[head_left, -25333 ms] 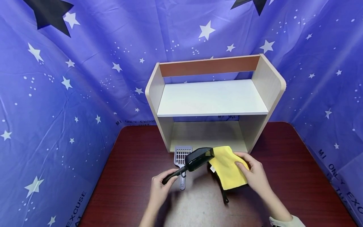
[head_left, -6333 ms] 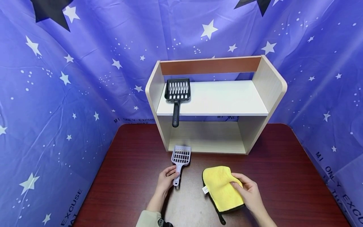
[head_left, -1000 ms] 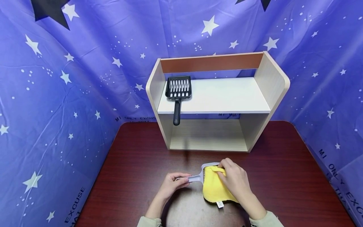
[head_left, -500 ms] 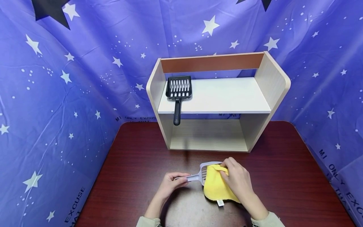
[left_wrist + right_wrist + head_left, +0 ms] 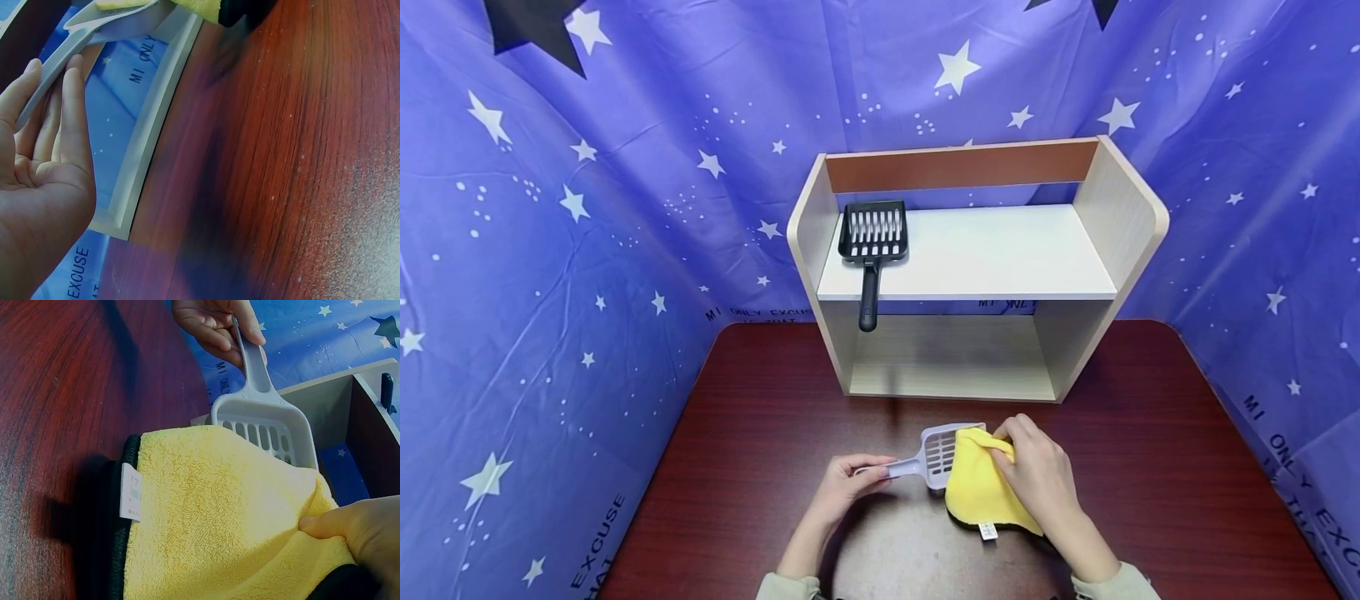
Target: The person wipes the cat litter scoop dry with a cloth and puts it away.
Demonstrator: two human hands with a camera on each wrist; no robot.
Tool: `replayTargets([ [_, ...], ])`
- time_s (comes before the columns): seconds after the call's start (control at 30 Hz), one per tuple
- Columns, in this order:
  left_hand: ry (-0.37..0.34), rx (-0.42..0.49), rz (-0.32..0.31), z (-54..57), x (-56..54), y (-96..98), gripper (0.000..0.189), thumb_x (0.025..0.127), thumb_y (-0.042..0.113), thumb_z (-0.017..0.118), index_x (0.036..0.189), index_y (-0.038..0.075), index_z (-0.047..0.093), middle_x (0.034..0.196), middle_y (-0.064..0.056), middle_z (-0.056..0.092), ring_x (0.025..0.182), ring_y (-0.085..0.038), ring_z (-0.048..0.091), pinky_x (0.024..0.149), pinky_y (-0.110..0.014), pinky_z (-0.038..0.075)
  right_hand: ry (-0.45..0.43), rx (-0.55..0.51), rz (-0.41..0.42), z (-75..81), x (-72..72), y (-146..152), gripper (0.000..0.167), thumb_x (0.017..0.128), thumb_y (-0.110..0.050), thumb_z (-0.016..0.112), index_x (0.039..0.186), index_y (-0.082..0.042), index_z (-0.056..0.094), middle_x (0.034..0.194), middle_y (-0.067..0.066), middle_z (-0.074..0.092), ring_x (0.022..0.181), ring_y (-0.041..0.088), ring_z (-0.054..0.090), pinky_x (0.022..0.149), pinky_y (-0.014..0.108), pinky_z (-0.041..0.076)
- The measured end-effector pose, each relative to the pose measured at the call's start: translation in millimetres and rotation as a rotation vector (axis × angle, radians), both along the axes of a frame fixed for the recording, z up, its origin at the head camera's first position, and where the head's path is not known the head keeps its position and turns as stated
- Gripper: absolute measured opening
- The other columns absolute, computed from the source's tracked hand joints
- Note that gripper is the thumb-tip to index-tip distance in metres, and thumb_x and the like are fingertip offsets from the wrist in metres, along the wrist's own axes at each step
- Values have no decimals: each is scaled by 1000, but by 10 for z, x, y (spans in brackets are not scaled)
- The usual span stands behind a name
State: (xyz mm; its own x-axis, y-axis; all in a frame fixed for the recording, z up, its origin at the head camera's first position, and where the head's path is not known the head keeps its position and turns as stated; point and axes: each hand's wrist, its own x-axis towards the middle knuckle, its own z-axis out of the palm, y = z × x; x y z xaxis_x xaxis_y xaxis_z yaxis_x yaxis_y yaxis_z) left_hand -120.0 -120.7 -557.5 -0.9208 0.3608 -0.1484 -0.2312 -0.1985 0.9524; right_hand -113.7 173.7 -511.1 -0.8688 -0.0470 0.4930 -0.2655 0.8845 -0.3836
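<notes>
Our right hand [image 5: 1039,473], before the shelf [image 5: 1000,258], pinches the yellow cloth [image 5: 981,492]. We judge the shelved black scoop [image 5: 871,271] wiped; the grey scoop [image 5: 262,403], gripped by our left hand [image 5: 846,487] and partly cloth-covered, seems unfinished.

place: curtained booth, building type unclear | sides: blue-purple fabric curtains [image 5: 647,200] printed with white and black stars, left, back and right | furniture: reddish-brown wood-grain desk [image 5: 760,408] with rounded corners, pale wood-grain two-tier shelf [image 5: 1000,254]
</notes>
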Motion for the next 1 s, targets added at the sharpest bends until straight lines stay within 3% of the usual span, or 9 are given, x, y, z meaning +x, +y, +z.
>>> replayTargets([
  [0.27,17,38,29,9,-5,-51,36,93,-3,62,120,-26,54,100,6,76,93,-3,69,84,-18,58,24,-13,-8,35,-16,110,28,68,-6,87,83,-13,63,83,0,63,60,20,59,50,37,46],
  [0.5,10,45,73,3,-18,-63,43,95,-2,61,125,-29,45,101,8,74,95,-2,68,86,-18,58,73,-32,20,46,-36,192,28,68,-8,87,85,-14,65,84,-1,64,65,20,63,54,39,48],
  [0.77,0,55,98,6,-30,-35,44,94,-5,60,127,-29,43,102,8,75,95,-2,68,87,-18,58,117,-38,115,64,-33,158,32,66,-9,89,82,-18,64,80,-8,59,66,6,51,53,29,44],
  [1.0,-14,53,124,28,-82,25,43,94,-5,59,128,-28,44,105,4,74,96,-3,68,88,-19,58,113,-45,160,66,-51,61,32,67,-12,89,83,-20,63,79,-10,57,65,3,46,53,25,41],
])
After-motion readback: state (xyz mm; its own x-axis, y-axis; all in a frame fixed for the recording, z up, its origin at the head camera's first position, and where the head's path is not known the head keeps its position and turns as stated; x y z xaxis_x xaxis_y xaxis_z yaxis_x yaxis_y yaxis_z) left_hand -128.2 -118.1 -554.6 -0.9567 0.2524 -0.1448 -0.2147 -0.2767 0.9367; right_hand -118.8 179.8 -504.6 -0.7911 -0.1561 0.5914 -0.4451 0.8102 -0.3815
